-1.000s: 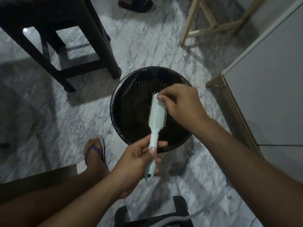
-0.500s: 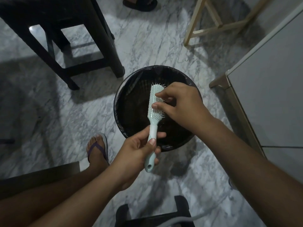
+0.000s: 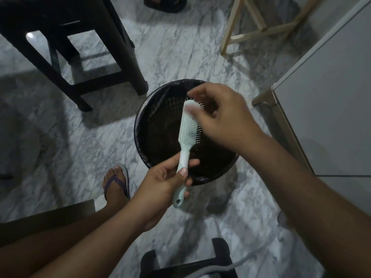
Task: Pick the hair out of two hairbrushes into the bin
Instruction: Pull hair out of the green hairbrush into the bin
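A pale mint hairbrush (image 3: 188, 131) is held upright over a round black bin (image 3: 154, 109) lined with a dark bag. My left hand (image 3: 162, 185) grips the brush's handle near its lower end. My right hand (image 3: 222, 115) hovers over the top of the brush head, blurred, with its fingers pinched near the bristles at the tip. Whether hair is between those fingers cannot be made out. Only one brush is in view.
A dark stool (image 3: 76, 47) stands at the upper left, a light wooden frame (image 3: 251, 23) at the upper right. A grey cabinet (image 3: 325, 109) fills the right side. My foot in a sandal (image 3: 116, 181) rests left of the bin. A dark chair (image 3: 186, 263) sits at the bottom.
My right hand has moved from the lower bristles up to the tip of the brush head. The left hand holds the handle as before. The view has shifted slightly.
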### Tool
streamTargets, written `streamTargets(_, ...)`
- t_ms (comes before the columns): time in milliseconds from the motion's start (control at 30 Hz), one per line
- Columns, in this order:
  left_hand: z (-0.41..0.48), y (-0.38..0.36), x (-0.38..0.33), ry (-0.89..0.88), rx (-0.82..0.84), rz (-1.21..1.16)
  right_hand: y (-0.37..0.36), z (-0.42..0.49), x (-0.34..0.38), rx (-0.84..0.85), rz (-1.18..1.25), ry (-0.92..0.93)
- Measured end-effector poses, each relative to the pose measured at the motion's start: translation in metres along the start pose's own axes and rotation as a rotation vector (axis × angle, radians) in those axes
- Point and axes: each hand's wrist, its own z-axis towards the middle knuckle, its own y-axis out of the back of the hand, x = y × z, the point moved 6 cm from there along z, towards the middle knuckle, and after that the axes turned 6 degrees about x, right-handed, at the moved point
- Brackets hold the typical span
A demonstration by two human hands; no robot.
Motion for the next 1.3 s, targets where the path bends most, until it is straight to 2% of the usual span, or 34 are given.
streamTargets(100,-0.001,-0.004,-0.001,-0.025,0.001,0.113,-0.029,-0.012,-0.002,0.204,-0.283,-0.098)
streamTargets(167,-0.002,-0.007,0.001,-0.029,-0.002,0.124,-0.035,-0.012,-0.005,0.148,-0.26,-0.067)
streamTargets(267,-0.002,-0.01,0.004,-0.012,0.005,0.116,-0.018,-0.004,-0.008,-0.044,-0.189,-0.043)
streamTargets(400,-0.004,-0.014,0.006,0.013,0.064,0.15,0.005,0.005,-0.016,-0.068,-0.121,-0.109)
streamTargets(533,-0.004,-0.016,0.004,0.023,0.095,0.13,0.019,0.01,-0.031,-0.121,0.064,-0.166)
streamTargets(667,-0.004,-0.017,0.002,0.044,0.103,-0.023,0.034,0.012,-0.052,-0.241,0.446,-0.299)
streamTargets(733,-0.002,-0.015,0.002,0.057,0.078,-0.139,0.028,0.012,-0.058,-0.16,0.417,-0.362)
streamTargets(833,0.003,-0.007,0.0,0.042,0.014,-0.231,-0.006,0.002,-0.05,0.091,0.374,-0.457)
streamTargets(900,0.005,-0.004,-0.002,0.027,-0.001,-0.258,-0.027,-0.009,-0.037,0.263,0.426,-0.465)
streamTargets(967,0.005,-0.004,-0.005,0.016,0.013,-0.248,-0.038,-0.017,-0.026,0.364,0.436,-0.423)
streamTargets(1133,0.004,-0.006,-0.006,-0.001,0.032,-0.201,-0.028,-0.01,-0.026,0.329,0.468,-0.391)
streamTargets(1300,0.004,-0.003,-0.009,-0.009,0.001,-0.206,-0.019,-0.004,-0.023,0.304,0.314,-0.267)
